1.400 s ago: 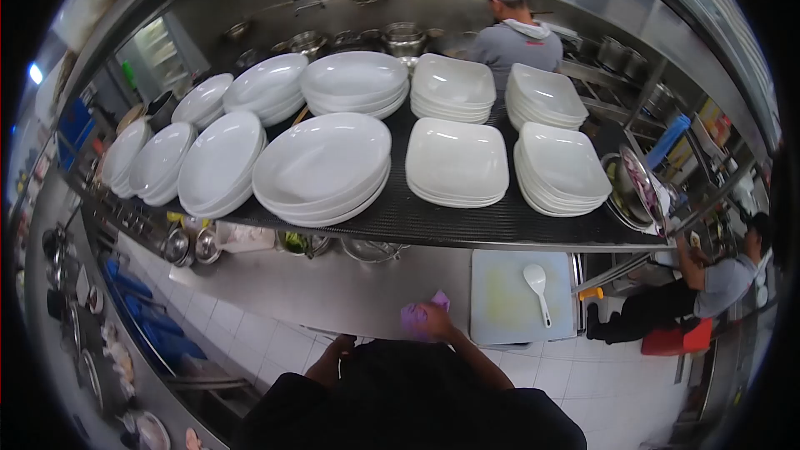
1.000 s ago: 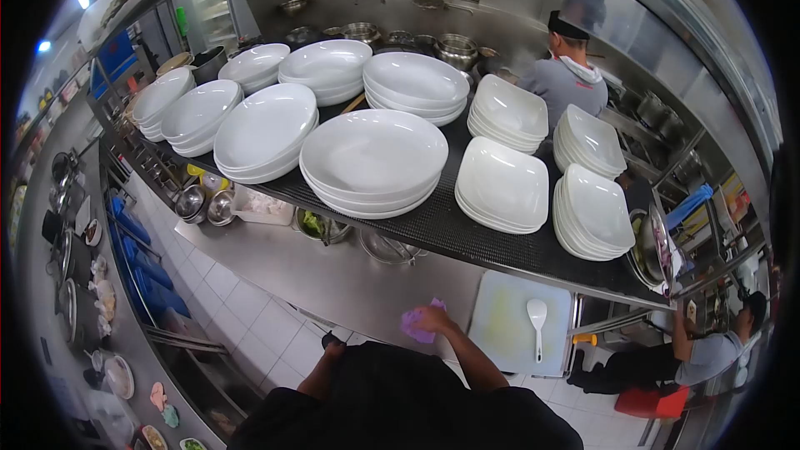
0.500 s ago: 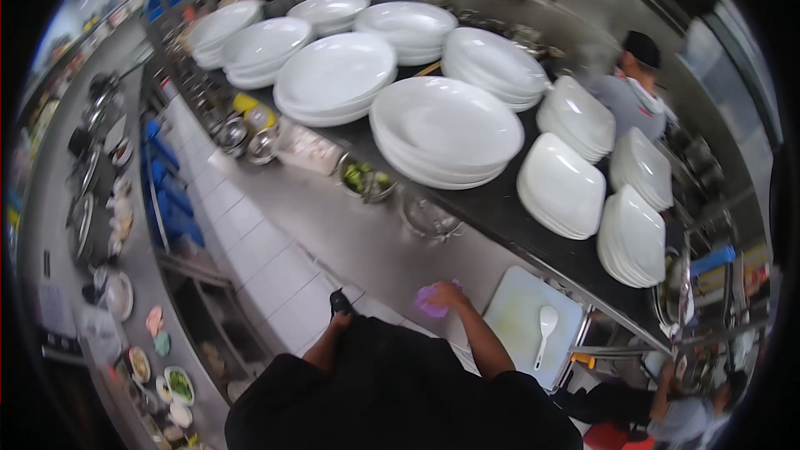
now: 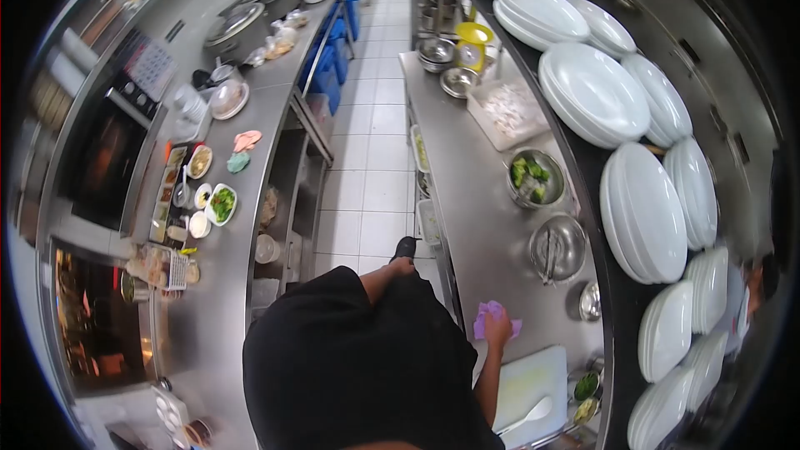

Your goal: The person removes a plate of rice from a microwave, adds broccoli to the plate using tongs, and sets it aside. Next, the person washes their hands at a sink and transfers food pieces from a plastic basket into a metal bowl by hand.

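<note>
My right hand (image 4: 500,331) is closed around a crumpled purple cloth (image 4: 485,317) on the steel counter at my right. Just below it lies a white cutting board (image 4: 533,379) with a yellowish stain and a white spoon (image 4: 533,413). Farther up the counter stand a metal bowl (image 4: 569,237) with utensils in it and another bowl with green broccoli (image 4: 533,179). My left hand (image 4: 402,267) hangs low in front of my dark clothing, above a black shoe (image 4: 406,247); its fingers are too small to make out.
Stacks of white plates (image 4: 593,87) line the black shelf above the right counter. A white tub (image 4: 507,112) and small metal bowls (image 4: 437,52) stand farther along. Across the tiled aisle (image 4: 342,192), the left counter holds large pots (image 4: 237,33), food dishes (image 4: 221,204) and crumpled cloths (image 4: 242,150).
My view has swung left, bringing the aisle and left counter into fuller sight. The person beyond the plates is now mostly hidden. The purple cloth stays in my right hand.
</note>
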A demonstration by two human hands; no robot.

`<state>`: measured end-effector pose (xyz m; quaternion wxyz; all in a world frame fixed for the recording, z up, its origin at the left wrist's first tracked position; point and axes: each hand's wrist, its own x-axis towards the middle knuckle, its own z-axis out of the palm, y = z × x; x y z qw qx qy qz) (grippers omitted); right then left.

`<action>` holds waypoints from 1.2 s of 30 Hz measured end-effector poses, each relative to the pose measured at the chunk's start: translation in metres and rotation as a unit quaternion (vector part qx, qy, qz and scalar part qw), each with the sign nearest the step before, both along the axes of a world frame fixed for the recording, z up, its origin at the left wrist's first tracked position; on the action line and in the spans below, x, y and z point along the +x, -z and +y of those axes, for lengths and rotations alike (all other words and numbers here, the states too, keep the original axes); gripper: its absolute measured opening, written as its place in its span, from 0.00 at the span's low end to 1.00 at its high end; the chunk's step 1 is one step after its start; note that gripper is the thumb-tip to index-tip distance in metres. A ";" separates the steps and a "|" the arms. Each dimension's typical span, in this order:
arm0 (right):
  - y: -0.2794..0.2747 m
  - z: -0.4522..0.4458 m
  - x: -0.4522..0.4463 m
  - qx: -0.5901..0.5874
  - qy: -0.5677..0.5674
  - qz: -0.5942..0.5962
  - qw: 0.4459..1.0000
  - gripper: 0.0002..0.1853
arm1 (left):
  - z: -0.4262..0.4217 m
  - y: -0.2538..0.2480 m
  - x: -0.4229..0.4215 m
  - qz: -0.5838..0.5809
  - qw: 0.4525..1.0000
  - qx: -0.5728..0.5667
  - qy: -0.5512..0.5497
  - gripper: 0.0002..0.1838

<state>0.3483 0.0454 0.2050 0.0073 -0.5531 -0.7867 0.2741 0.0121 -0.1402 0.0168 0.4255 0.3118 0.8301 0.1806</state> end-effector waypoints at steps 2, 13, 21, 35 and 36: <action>0.022 -0.009 0.007 0.041 0.022 0.037 0.998 0.28 | -0.003 0.001 0.000 -0.005 1.000 0.003 -0.019 0.22; -0.028 0.002 -0.100 -0.014 0.179 0.309 0.934 0.36 | -0.042 -0.018 -0.041 0.015 0.991 -0.015 -0.134 0.22; -0.040 0.043 -0.244 0.005 -0.249 0.048 0.967 0.40 | -0.066 0.017 -0.114 -0.022 0.972 -0.006 -0.232 0.23; 0.037 0.034 -0.409 0.263 -0.241 -0.017 0.934 0.51 | -0.193 -0.052 -0.181 -0.032 0.835 0.007 -0.550 0.22; 0.034 0.033 -0.409 0.265 -0.239 -0.020 0.934 0.51 | -0.201 -0.046 -0.172 -0.032 0.826 0.007 -0.563 0.22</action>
